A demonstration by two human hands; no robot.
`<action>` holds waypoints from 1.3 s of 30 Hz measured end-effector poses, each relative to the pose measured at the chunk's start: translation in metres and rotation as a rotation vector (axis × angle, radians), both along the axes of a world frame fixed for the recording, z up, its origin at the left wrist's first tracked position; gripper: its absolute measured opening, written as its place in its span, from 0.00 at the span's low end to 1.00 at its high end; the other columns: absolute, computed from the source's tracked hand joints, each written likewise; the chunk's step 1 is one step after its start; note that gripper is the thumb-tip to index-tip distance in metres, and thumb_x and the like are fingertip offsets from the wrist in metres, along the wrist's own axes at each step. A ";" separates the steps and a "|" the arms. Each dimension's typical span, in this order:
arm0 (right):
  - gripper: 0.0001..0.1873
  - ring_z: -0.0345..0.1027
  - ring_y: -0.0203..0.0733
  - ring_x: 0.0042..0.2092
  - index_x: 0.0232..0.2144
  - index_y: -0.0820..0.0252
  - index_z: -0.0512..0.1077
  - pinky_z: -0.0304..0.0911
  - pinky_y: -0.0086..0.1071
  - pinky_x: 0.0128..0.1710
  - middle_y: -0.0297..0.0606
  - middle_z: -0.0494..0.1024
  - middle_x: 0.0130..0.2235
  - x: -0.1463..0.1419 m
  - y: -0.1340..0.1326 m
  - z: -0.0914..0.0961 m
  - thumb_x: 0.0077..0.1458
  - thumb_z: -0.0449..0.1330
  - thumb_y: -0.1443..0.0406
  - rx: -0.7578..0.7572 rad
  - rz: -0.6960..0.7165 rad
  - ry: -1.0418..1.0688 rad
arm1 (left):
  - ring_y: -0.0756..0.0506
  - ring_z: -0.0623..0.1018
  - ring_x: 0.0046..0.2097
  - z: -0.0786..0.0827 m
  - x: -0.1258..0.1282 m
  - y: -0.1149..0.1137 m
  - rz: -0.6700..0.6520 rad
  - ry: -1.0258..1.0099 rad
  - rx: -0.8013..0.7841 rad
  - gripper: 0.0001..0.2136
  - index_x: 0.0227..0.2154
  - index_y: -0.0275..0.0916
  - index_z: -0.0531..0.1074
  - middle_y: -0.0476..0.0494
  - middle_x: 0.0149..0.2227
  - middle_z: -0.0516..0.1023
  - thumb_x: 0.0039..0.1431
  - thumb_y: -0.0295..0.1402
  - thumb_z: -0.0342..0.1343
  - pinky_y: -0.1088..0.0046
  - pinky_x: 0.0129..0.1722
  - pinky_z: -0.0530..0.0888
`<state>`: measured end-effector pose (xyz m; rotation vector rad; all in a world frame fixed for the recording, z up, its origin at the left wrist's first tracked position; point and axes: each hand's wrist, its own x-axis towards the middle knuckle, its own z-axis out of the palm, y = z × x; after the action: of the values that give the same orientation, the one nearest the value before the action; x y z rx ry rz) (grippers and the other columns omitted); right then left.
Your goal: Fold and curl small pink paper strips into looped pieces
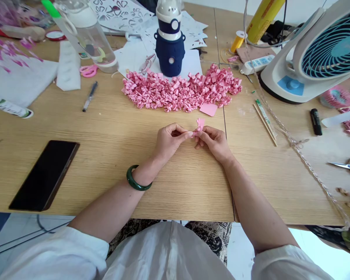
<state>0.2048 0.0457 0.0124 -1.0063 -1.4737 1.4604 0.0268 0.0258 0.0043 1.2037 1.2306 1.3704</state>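
Observation:
Between my two hands is a small pink paper piece (pixel 201 123), its upper part standing above the fingertips with a cut or curled left edge. My left hand (pixel 172 139) pinches its lower left end between thumb and fingers. With thumb and index finger closed, my right hand (pixel 212 140) grips the same paper on the right. The fingers hide part of it. Just beyond lies a flat pink paper square (pixel 208 109), touching a long heap of curled pink paper pieces (pixel 175 92).
A dark phone (pixel 45 175) lies at left, a pen (pixel 90 96) and pink scissors (pixel 88 70) farther back. Behind the heap stand a navy bottle (pixel 170 54) and a clear bottle (pixel 93 39). At right are a fan (pixel 291 83), wooden sticks (pixel 265 124) and a twisted cord (pixel 307 165).

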 end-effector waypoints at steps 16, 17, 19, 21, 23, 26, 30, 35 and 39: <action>0.21 0.68 0.32 0.24 0.29 0.60 0.78 0.71 0.29 0.27 0.33 0.78 0.26 -0.001 0.000 -0.001 0.50 0.73 0.49 -0.034 -0.035 0.024 | 0.51 0.69 0.28 0.000 0.000 0.002 -0.002 -0.010 -0.035 0.17 0.21 0.39 0.72 0.51 0.24 0.74 0.42 0.41 0.74 0.72 0.30 0.67; 0.21 0.68 0.32 0.24 0.29 0.60 0.78 0.71 0.29 0.27 0.33 0.78 0.26 -0.001 0.000 -0.001 0.50 0.73 0.48 -0.034 -0.034 0.013 | 0.51 0.69 0.28 0.001 0.000 0.002 -0.001 -0.004 -0.036 0.17 0.21 0.39 0.71 0.51 0.24 0.74 0.42 0.42 0.74 0.72 0.30 0.67; 0.22 0.69 0.33 0.24 0.29 0.60 0.77 0.72 0.30 0.27 0.34 0.78 0.26 -0.001 0.000 -0.001 0.50 0.73 0.47 -0.034 -0.033 -0.009 | 0.50 0.70 0.28 0.001 0.000 0.002 0.000 0.008 -0.036 0.18 0.21 0.40 0.71 0.51 0.24 0.74 0.42 0.43 0.74 0.71 0.30 0.68; 0.23 0.69 0.33 0.24 0.29 0.60 0.77 0.71 0.30 0.27 0.33 0.78 0.26 -0.001 0.000 -0.001 0.50 0.72 0.46 -0.034 -0.030 -0.024 | 0.50 0.70 0.29 0.000 0.000 0.002 -0.002 0.019 -0.032 0.17 0.22 0.40 0.71 0.51 0.25 0.74 0.43 0.43 0.74 0.71 0.31 0.68; 0.23 0.69 0.32 0.24 0.29 0.60 0.76 0.71 0.29 0.27 0.33 0.78 0.25 -0.001 0.000 -0.002 0.49 0.73 0.46 -0.032 -0.029 -0.027 | 0.50 0.70 0.29 -0.001 -0.001 0.002 -0.004 0.028 -0.029 0.17 0.22 0.39 0.71 0.50 0.25 0.74 0.43 0.43 0.73 0.71 0.31 0.68; 0.23 0.70 0.32 0.23 0.29 0.60 0.76 0.69 0.28 0.26 0.32 0.77 0.25 0.000 0.001 -0.003 0.49 0.73 0.46 -0.027 -0.031 -0.015 | 0.50 0.69 0.29 -0.001 -0.002 0.001 -0.012 0.052 -0.040 0.16 0.22 0.40 0.72 0.51 0.24 0.73 0.44 0.42 0.73 0.72 0.30 0.68; 0.22 0.71 0.32 0.23 0.29 0.61 0.76 0.68 0.27 0.25 0.32 0.78 0.25 0.000 0.001 -0.003 0.50 0.73 0.48 -0.029 -0.051 0.028 | 0.49 0.74 0.34 -0.002 -0.002 0.002 -0.003 0.046 -0.010 0.16 0.31 0.40 0.76 0.47 0.35 0.80 0.45 0.43 0.74 0.72 0.35 0.72; 0.23 0.70 0.32 0.23 0.28 0.60 0.75 0.68 0.27 0.26 0.31 0.77 0.24 -0.001 0.001 -0.003 0.50 0.73 0.46 -0.042 -0.075 0.032 | 0.44 0.80 0.48 -0.003 -0.004 0.004 0.036 -0.033 0.052 0.17 0.40 0.39 0.81 0.40 0.48 0.83 0.62 0.50 0.62 0.66 0.51 0.76; 0.24 0.70 0.32 0.23 0.28 0.60 0.75 0.69 0.27 0.26 0.31 0.77 0.25 -0.001 0.002 -0.004 0.50 0.72 0.45 -0.037 -0.080 0.015 | 0.43 0.81 0.48 -0.002 -0.004 0.002 0.012 0.015 0.051 0.18 0.34 0.39 0.83 0.41 0.42 0.85 0.64 0.50 0.59 0.65 0.53 0.76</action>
<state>0.2042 0.0478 0.0082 -1.0625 -1.3847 1.4397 0.0231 0.0275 0.0026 1.2460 1.2208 1.4115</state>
